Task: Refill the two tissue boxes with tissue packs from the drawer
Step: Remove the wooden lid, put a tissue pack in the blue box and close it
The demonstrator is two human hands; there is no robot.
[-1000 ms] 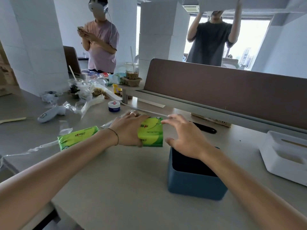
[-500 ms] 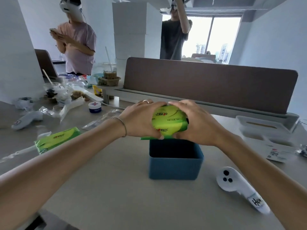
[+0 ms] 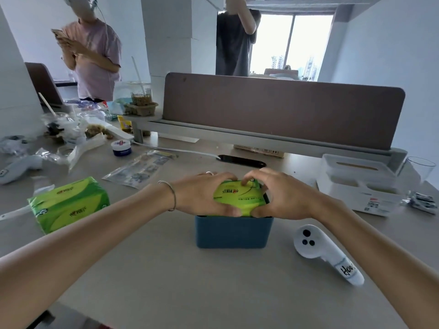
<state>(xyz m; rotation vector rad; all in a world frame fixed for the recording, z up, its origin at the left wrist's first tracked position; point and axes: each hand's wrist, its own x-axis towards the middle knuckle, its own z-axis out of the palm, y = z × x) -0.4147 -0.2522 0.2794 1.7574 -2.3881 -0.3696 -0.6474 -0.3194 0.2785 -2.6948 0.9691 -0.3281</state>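
Observation:
A green tissue pack (image 3: 238, 195) sits partly inside the open top of the blue tissue box (image 3: 234, 232) at the middle of the desk. My left hand (image 3: 204, 195) grips its left side and my right hand (image 3: 281, 194) grips its right side; my fingers press on the pack's top and front. A second green tissue pack (image 3: 69, 204) lies on the desk at the left. The white tissue box (image 3: 358, 184) stands at the right, near the divider.
A white controller (image 3: 325, 251) lies right of the blue box, another (image 3: 19, 166) at far left. Food cups, wrappers and a small jar (image 3: 121, 147) clutter the back left. A glass (image 3: 417, 168) stands far right. A brown divider (image 3: 282, 108) runs behind; two people stand beyond.
Both hands carried the green pack from beside the blue box to above it, then lowered it into the box's opening. The view has shifted right.

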